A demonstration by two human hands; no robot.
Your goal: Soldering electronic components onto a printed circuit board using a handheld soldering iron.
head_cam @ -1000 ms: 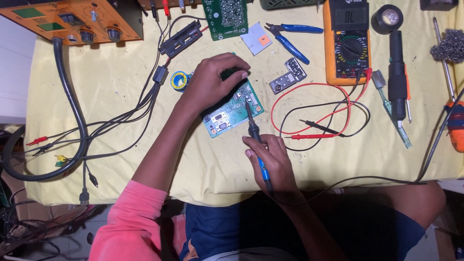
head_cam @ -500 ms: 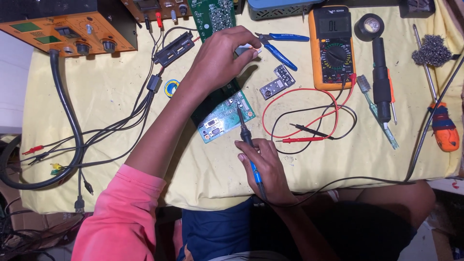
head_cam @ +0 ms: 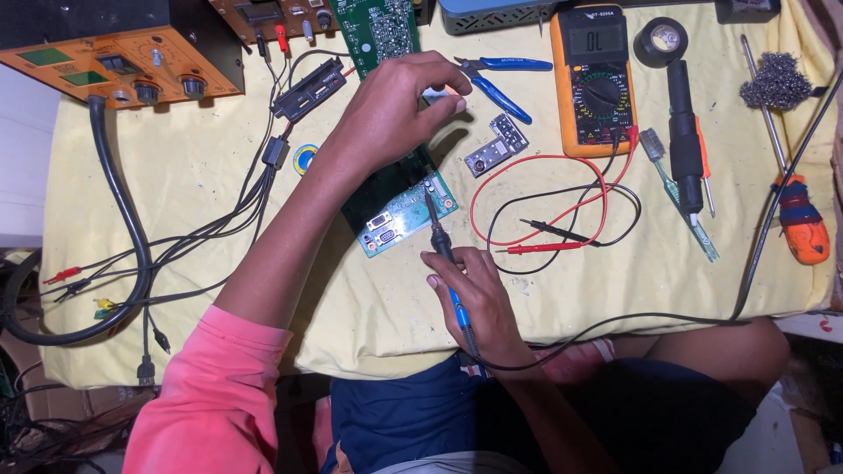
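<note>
Solder work fills the yellow-covered bench [head_cam: 615, 290]. Right hand [head_cam: 470, 294] is wrapped pen-style round a blue-handled soldering iron [head_cam: 443, 254], its dark tip resting down on the pale green circuit board [head_cam: 399, 219] that lies flat near the bench's middle, a grip that looks chosen for fine control. Left hand [head_cam: 395, 110] hangs above the board's far end, fingers curled and pinched near a small pale item by the fingertips; whether it actually grips that, I cannot tell.

Counting round: one orange multimeter [head_cam: 600, 79] with one red and one black probe lead looped beside it, one pair of blue-handled cutters [head_cam: 496, 79], one roll of black tape [head_cam: 660, 41], one wad of steel wool [head_cam: 774, 83], one small grey metal module [head_cam: 496, 145], and two circuit boards, the second a darker green one [head_cam: 378, 26] at the far edge.
</note>
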